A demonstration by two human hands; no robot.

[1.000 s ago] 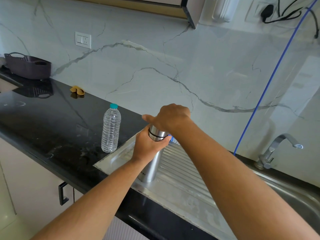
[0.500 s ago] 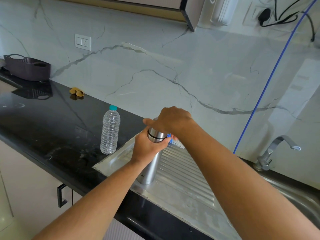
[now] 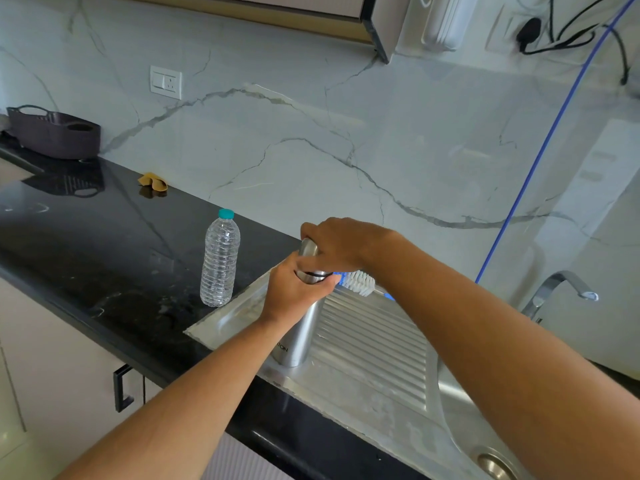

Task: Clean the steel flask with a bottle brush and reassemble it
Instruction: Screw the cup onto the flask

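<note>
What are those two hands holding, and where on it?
Both hold the steel flask: the left hand grips its upper body just below the black ring, and the right hand wraps over its cap.

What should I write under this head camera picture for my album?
Left hand holds the steel flask upright on the draining board while the right hand grips its cap, bottle brush lying behind.

Upright steel flask (image 3: 300,336) on drainboard (image 3: 375,344), left hand (image 3: 296,292) around body, right hand (image 3: 341,245) atop cap (image 3: 308,247).
</note>
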